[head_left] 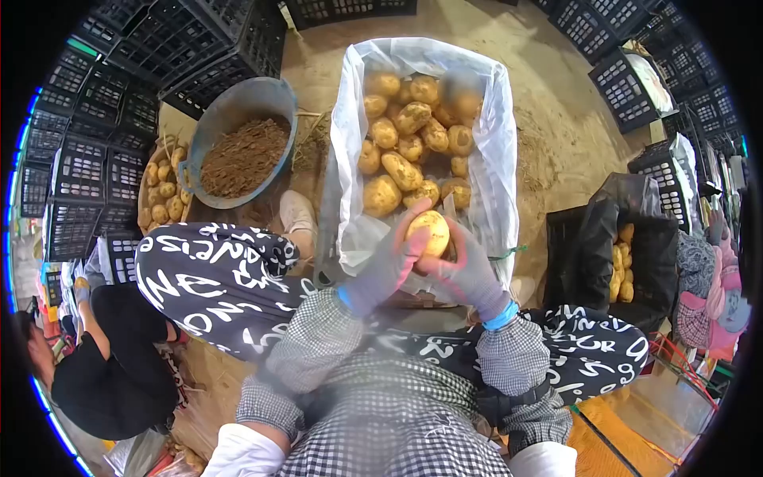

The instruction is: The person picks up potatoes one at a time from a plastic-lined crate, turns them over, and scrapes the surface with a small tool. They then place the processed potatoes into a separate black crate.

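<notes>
My left hand, in a grey and pink glove, has its fingers wrapped round the left side of a pale yellow potato. From the right and below, my right hand, gloved alike, grips the same potato. Both hands are over the near end of a crate lined with white plastic sheet. Inside the crate lie several soil-marked potatoes, just beyond my fingertips. The undersides of my fingers and the potato's lower side are hidden.
A blue tub with brown soil stands left, beside a container of small potatoes. At right is a black-lined crate with potatoes. Stacked black crates line the sides. Another person is at lower left.
</notes>
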`<control>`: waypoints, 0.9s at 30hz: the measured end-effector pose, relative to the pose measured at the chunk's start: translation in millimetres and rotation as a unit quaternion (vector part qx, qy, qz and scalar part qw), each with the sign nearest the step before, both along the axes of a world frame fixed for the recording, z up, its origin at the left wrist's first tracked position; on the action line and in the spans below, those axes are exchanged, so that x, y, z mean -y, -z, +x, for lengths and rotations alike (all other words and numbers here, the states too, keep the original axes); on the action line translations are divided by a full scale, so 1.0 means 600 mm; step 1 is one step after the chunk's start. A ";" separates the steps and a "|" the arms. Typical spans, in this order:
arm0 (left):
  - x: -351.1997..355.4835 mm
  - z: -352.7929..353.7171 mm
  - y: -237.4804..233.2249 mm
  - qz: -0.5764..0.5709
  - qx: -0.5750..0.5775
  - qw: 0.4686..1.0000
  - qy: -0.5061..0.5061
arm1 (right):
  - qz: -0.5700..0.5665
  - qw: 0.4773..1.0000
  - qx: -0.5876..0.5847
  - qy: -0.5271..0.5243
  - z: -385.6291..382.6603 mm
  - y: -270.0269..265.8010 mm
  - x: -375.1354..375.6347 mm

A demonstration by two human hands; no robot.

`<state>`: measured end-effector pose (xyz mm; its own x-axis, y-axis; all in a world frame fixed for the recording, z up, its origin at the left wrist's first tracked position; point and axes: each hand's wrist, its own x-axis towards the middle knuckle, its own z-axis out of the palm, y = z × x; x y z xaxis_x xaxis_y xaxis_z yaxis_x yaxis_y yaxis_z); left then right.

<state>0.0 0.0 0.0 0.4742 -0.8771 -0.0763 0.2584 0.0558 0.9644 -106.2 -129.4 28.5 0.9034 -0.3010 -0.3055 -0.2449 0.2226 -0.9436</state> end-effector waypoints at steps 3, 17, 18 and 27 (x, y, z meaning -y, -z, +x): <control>0.003 0.001 0.011 -0.067 -0.069 0.995 -0.020 | -0.031 0.999 0.024 0.025 -0.008 0.019 -0.003; 0.020 -0.011 -0.010 0.096 -0.038 0.994 0.018 | -0.517 0.855 -0.005 0.044 -0.042 0.029 0.011; 0.023 -0.012 -0.005 0.082 -0.066 0.994 0.012 | -0.493 0.868 -0.010 0.057 -0.043 0.031 0.008; 0.028 -0.041 0.020 0.081 -0.002 0.997 -0.005 | -0.434 0.897 -0.002 0.080 -0.057 0.038 0.009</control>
<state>-24.4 -17.1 -11.8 0.4829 -0.8478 -0.2192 0.2626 -0.0986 0.9598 -140.5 -134.7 5.9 0.8269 -0.5525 0.1045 -0.2783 -0.5636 -0.7777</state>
